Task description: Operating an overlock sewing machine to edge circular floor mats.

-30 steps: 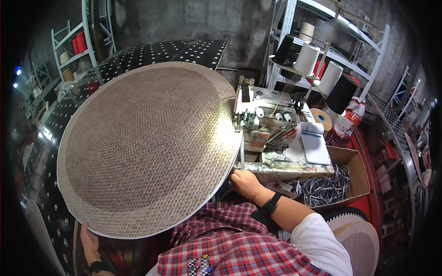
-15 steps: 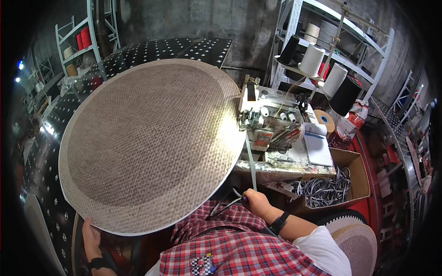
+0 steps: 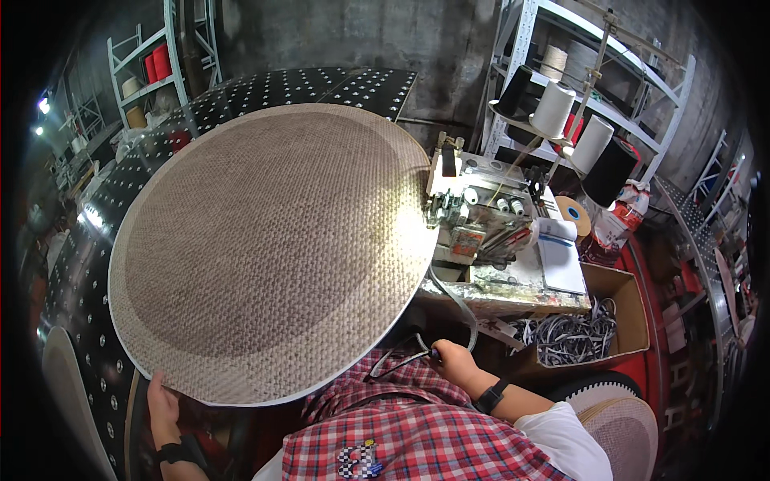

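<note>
A large round woven mat (image 3: pixel 273 240), brownish with a paler outer band and a white edge, spreads over the table. Its right edge sits at the lit needle area of a sewing machine (image 3: pixel 481 210). At the mat's near-left rim, my left hand (image 3: pixel 164 407) grips the edge, its fingers partly hidden. My right hand (image 3: pixel 455 365) is closed near my lap, around a pale edging tape (image 3: pixel 467 309) that sags in a curve from the machine. More tape loops left of that hand onto my checked apron. A small dark piece pokes from the fist; its kind is unclear.
Right of the machine are a notepad (image 3: pixel 561 264), thread cones (image 3: pixel 553 108) on a stand, and a cardboard box (image 3: pixel 630 317) full of tape scraps. Stacked round pieces (image 3: pixel 622 433) lie at lower right. The black table (image 3: pixel 80 289) has metal studs.
The tape between the machine and my right hand has gone from nearly straight to a slack curve bulging right. The whole view has shifted slightly; my left hand stays at the mat's rim.
</note>
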A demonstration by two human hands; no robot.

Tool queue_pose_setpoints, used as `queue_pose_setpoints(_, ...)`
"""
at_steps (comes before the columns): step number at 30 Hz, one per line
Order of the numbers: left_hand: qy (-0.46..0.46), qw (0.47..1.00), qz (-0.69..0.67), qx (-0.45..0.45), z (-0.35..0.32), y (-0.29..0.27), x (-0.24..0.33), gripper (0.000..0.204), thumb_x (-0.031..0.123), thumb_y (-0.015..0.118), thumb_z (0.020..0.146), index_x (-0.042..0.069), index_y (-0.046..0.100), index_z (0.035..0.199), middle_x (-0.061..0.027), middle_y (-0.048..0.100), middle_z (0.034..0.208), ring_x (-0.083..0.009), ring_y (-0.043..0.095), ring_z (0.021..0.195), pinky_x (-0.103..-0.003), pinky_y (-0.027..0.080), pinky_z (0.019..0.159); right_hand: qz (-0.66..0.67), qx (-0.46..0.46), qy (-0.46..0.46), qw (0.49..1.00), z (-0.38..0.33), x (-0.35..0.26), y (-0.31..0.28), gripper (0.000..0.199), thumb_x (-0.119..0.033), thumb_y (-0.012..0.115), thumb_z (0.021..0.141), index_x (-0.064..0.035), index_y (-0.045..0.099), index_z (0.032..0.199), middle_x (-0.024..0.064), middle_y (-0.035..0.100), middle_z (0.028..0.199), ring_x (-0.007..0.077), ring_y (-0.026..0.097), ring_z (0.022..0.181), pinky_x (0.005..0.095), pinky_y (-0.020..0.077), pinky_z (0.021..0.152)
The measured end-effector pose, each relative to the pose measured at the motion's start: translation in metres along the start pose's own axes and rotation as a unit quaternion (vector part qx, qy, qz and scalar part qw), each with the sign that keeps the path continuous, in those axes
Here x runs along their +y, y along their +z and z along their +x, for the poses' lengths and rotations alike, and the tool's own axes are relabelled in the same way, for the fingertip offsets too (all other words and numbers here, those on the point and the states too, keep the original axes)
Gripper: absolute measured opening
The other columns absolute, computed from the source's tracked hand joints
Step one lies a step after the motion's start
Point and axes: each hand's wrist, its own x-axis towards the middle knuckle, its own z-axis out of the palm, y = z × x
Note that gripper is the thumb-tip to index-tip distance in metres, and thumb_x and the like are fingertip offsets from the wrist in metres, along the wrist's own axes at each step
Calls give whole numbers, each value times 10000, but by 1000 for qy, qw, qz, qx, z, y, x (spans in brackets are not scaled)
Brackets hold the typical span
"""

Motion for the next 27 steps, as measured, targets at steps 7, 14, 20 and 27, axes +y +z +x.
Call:
queue_pose_setpoints(7,-43,994,16,-100,-38,13,-31,470,161,482,750,1,379,1180,-115,467,1163,-264,452,1069,-375,336,924,0,-3,28,1000,-3,-2,-8,259,-88,625,637,-51,508,866,128,542,822,318,536,779,380,440,664)
queue_pose_setpoints(14,22,999,0,24,-12,-7,-10,478,225,480,796,-30,365,1184,-128,451,1169,-253,439,1078,-355,330,918,3,73,-50,996,7,-5,-14,235,-89,629,655,-66,562,879,125,544,773,297,542,724,363,441,630)
queue_pose_setpoints(20,30,997,19,74,4,0,-35,474,207,490,810,-46,355,1187,-121,404,1215,-231,385,1122,-333,277,951,-75,132,-124,981,35,-5,-34,239,-8,589,587,-67,547,814,106,468,713,298,490,716,375,408,616)
queue_pose_setpoints(27,5,995,22,97,-33,48,-67,435,178,514,781,-40,399,1140,-129,474,1131,-253,459,1045,-367,341,907,-210,195,-231,930,90,-3,-44,144,-99,489,653,-63,535,785,117,508,974,278,470,966,389,367,828)
